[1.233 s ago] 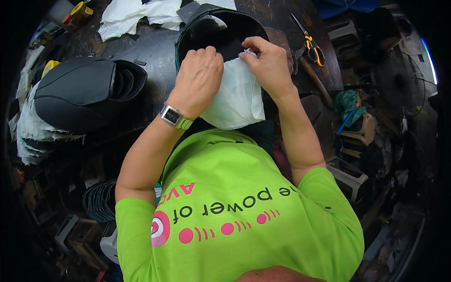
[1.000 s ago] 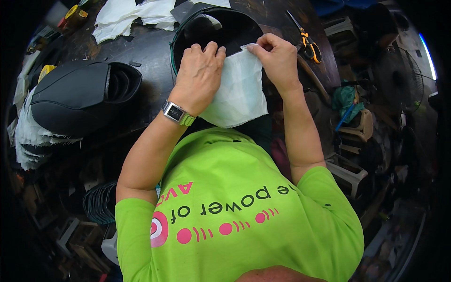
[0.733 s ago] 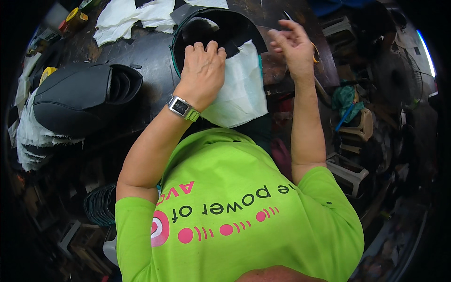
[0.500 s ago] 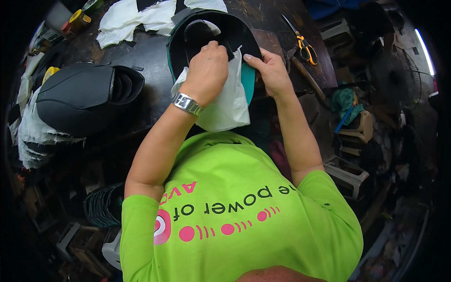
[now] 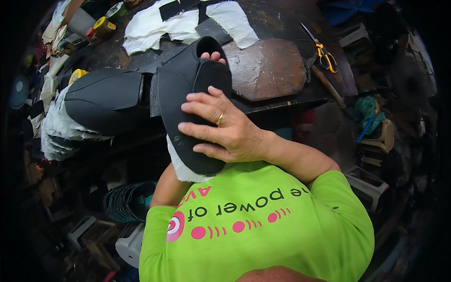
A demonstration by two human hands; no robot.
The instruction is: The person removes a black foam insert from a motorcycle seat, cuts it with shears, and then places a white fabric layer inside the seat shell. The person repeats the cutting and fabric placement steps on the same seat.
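A black shoe upper (image 5: 181,105) with white cloth lining (image 5: 180,162) showing at its lower edge is pulled over my left hand (image 5: 213,57) like a sleeve. Only the left fingertips show, stretched out at the upper's far opening; the rest of that hand is hidden inside. My right hand (image 5: 223,124), with a gold ring on one finger, lies across the outside of the upper. Its fingers are spread and rest flat against the black surface. Beside it on the left, a stack of similar black uppers (image 5: 103,96) with frayed white cloth (image 5: 56,127) rests at the table edge.
A brown worn board (image 5: 270,70) lies on the dark table, with orange-handled scissors (image 5: 324,55) and a wooden-handled hammer (image 5: 328,86) to its right. White cloth pieces (image 5: 232,21) lie at the back. A yellow jar (image 5: 104,27) stands far left; stools (image 5: 366,188) are on the floor.
The upper has been turned over, from its open inside to its black outside. My left hand went from the cloth into the upper; my right moved from the rim onto its outer face.
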